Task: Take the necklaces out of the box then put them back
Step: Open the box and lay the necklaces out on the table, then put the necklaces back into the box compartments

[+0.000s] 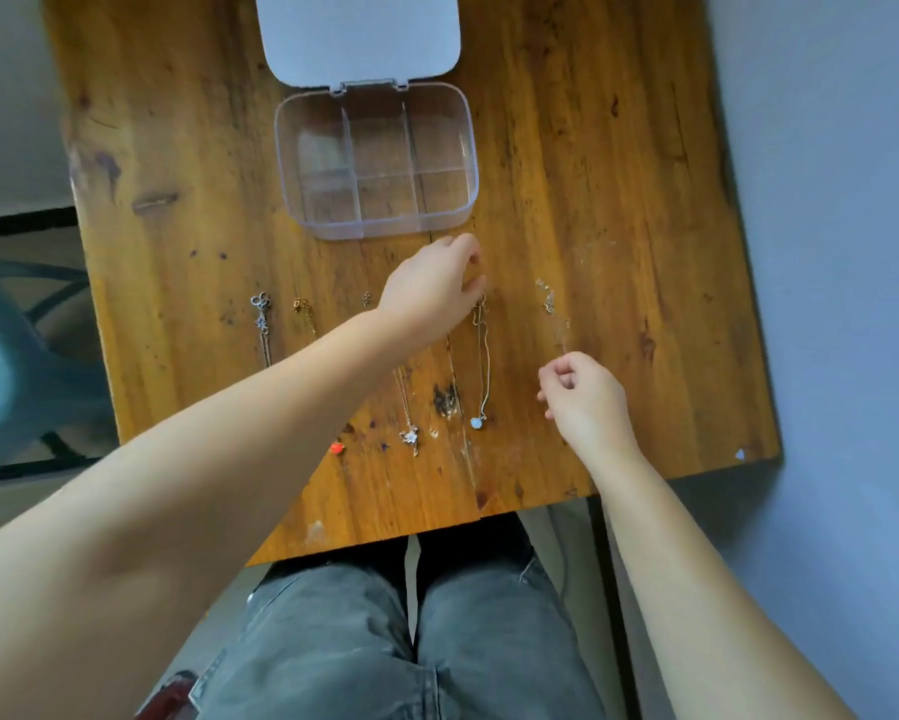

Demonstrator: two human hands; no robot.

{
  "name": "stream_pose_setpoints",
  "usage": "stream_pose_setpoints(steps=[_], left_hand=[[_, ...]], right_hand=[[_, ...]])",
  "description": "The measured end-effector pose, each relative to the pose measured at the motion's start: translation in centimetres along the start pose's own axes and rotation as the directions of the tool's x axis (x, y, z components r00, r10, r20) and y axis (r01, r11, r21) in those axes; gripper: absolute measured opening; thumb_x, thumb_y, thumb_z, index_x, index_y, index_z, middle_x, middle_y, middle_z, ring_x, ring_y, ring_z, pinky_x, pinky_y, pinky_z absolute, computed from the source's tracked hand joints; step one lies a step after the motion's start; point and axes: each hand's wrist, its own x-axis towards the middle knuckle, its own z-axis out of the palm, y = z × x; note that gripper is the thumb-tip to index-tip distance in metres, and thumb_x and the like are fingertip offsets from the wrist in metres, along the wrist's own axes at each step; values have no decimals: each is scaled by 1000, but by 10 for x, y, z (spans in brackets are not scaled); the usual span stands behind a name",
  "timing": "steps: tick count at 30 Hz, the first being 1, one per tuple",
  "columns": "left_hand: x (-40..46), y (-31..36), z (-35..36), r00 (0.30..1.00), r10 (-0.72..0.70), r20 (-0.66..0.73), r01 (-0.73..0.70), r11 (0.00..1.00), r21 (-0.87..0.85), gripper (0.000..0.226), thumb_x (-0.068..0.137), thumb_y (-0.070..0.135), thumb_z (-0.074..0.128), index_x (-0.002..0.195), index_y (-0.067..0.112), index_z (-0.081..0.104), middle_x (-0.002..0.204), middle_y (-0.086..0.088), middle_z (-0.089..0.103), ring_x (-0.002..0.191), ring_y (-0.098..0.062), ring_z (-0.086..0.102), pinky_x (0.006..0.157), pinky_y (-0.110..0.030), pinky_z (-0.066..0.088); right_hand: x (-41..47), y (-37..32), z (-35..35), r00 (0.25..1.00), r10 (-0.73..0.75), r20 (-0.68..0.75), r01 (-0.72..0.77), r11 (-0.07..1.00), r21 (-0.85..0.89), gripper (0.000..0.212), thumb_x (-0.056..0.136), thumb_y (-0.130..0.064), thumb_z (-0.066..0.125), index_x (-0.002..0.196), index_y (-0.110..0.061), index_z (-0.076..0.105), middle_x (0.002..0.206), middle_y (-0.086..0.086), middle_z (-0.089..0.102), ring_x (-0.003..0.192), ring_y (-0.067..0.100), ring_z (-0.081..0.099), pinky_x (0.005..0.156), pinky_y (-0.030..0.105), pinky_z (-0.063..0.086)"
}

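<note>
A clear plastic box (376, 163) with several empty compartments sits open on the wooden table, its lid (356, 36) folded back. Several necklaces lie stretched out in a row in front of it. My left hand (431, 288) reaches across and pinches the top end of the necklace with the pale blue pendant (481, 366). My right hand (582, 397) pinches the lower end of a thin silver necklace (551, 304) at the far right. A flower-pendant necklace (408, 423), a red-pendant one (337, 448) and a knot-shaped one (261, 324) lie partly under my left arm.
The wooden table (618, 174) ends just in front of my knees; its right edge borders a pale floor. A teal chair (16, 366) stands to the left. A gold clasp end (304, 309) lies between the left necklaces.
</note>
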Motion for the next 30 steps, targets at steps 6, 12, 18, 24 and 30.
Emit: stream_pose_setpoints(steps=[6,12,18,24,30], left_hand=[[-104,-93,-36,924,-346,-161,330,936,-120,6,90,23,51,90,17,54,82,0,60,77,-19,53,65,-35,46],[-199,-141,-29,789,-576,-214,543,817,-196,7,91,29,56,91,22,55,81,6,59,75,-13,58,68,-35,55],[-217,-122,10,845,-489,-216,510,859,50,35,86,47,57,105,17,55,94,0,62,89,-21,57,78,-37,44],[-214,-128,13,887,-418,-197,431,902,24,10,92,23,54,91,14,56,90,-5,59,85,-24,54,77,-38,44],[-201,-130,-9,865,-457,-208,432,888,-155,11,90,23,57,85,14,59,87,-2,56,81,-16,52,73,-31,51]], right_hand=[[0,-90,50,948,-237,212,262,960,-98,14,94,-20,47,87,-18,59,78,6,68,71,25,66,62,33,52],[5,-168,126,735,-522,432,659,700,-275,23,94,-14,48,113,-15,60,115,6,58,100,21,56,81,34,47],[15,-187,168,537,-614,578,817,207,-538,35,92,-12,52,127,-14,48,125,13,47,113,31,45,89,42,38],[16,-182,167,472,-598,648,836,70,-544,13,97,-17,44,105,-10,53,105,10,60,98,30,54,81,40,35],[10,-190,133,663,-525,534,687,710,-155,8,93,-23,55,86,-22,57,105,0,55,93,13,54,83,28,45]])
